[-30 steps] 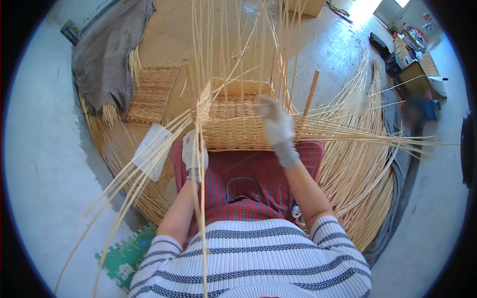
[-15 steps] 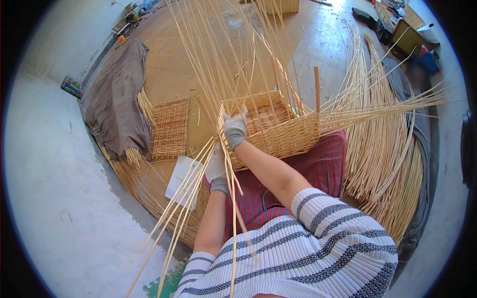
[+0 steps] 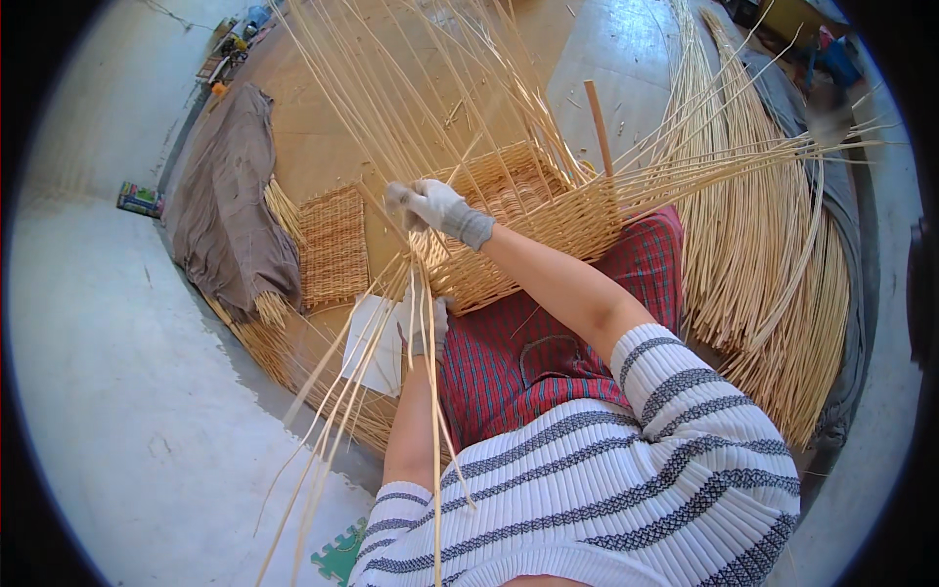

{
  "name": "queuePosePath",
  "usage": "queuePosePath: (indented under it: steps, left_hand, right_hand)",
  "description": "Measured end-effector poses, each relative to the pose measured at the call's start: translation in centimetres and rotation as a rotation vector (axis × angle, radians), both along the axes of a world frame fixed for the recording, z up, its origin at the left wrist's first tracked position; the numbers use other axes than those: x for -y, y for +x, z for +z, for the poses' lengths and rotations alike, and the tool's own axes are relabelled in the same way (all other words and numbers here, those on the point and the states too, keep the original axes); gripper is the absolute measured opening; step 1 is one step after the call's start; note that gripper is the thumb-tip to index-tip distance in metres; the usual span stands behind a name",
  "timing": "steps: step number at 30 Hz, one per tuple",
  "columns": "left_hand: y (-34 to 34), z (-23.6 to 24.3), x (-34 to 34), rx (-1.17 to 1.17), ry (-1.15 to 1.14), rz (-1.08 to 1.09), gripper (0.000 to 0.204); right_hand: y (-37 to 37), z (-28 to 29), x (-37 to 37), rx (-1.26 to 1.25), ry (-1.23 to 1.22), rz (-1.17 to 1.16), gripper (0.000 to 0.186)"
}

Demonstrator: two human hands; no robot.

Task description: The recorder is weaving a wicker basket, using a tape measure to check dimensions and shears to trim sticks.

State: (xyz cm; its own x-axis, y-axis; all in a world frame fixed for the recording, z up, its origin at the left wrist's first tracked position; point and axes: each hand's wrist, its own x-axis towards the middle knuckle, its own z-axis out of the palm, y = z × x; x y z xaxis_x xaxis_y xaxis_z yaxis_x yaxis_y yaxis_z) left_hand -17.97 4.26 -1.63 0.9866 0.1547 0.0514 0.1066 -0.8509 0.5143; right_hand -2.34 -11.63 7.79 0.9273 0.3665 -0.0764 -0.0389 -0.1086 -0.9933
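Observation:
A rectangular wicker basket (image 3: 533, 230) rests tilted across my lap, with tall thin rods rising from its walls. At its left end my right hand (image 3: 435, 207), in a whitish glove with a grey cuff, is closed around a wicker rod; the fingertips are blurred. Lower down, my gloved left hand (image 3: 428, 323) is against the basket's near left corner. Its fingers are mostly hidden behind loose wicker rods (image 3: 367, 377) that fan down toward me. A thicker wooden stick (image 3: 597, 127) stands at the right end, where more rods stretch out sideways.
A red checked cloth (image 3: 489, 367) covers my lap. To the left are a flat woven panel (image 3: 333, 245), a white sheet (image 3: 372, 342) and a brown cloth (image 3: 230, 196) over bundled rods. Large bundles of pale rods (image 3: 763, 284) lie on the right.
My right hand has moved left and up from the basket's rim, and its fingers have drawn together. The basket has tilted slightly, and the view has shifted a little.

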Motion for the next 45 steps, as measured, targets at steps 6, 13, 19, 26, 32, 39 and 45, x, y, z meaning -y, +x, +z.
queuePosePath:
  steps: [6,13,19,26,32,39,45]
  left_hand:
    - [0.9,0.4,-0.7,-0.128,0.077,-0.025,0.107]
    - [1.2,2.1,-0.3,-0.114,0.049,-0.113,0.097]
    - [1.0,2.4,0.0,-0.171,0.063,-0.037,0.094]
    - [1.5,1.1,-1.0,-0.186,0.016,-0.074,0.091]
    - [1.8,0.5,-1.7,-0.018,0.138,-0.122,0.084]
    - [2.2,0.6,5.0,0.35,-0.228,-0.184,0.056]
    - [5.9,1.2,7.3,-0.197,-0.976,0.155,0.02]
  right_hand:
    - [-3.5,-0.2,-1.8,0.542,0.043,-0.545,0.059]
    - [-9.3,-3.9,5.5,0.133,0.037,-0.172,0.051]
    - [-2.7,0.6,-0.7,0.859,-0.055,-0.619,0.038]
    - [-5.1,-3.3,0.8,0.127,0.525,-0.207,0.013]
    - [-8.6,-9.0,7.9,-0.012,0.864,-0.267,0.026]
    - [-11.3,-13.0,16.6,-0.28,0.48,-0.458,0.014]
    - [-6.5,-6.5,8.1,0.301,0.201,-0.584,0.027]
